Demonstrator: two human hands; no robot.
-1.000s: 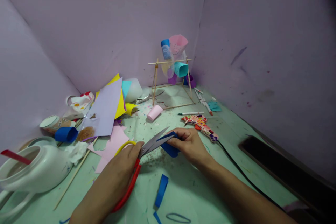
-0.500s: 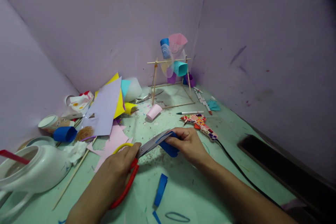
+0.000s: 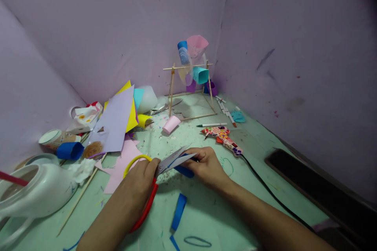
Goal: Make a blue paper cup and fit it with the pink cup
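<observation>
My left hand [image 3: 143,180] is closed round the yellow and red handles of the scissors [image 3: 161,168]. Their blades stand parted and point right, by a piece of blue paper [image 3: 185,170]. My right hand [image 3: 207,164] pinches that blue paper at its right end, near the blade tips. A curled blue strip [image 3: 178,211] lies on the green table [image 3: 224,219] below, with a smaller blue scrap [image 3: 174,242] under it. Beyond my hands lies a pink paper roll [image 3: 171,124].
A stick frame [image 3: 172,90] with coloured paper cups stands at the back. To the right are a patterned glue gun [image 3: 222,136], pens [image 3: 224,108] and a dark tray-like object [image 3: 312,184]. Paper sheets [image 3: 118,119] and a white pot [image 3: 51,194] are at left.
The scissor blades have opened wider. The blue paper has tilted, and less of it shows between the blades and my right hand. The whole view has shifted slightly.
</observation>
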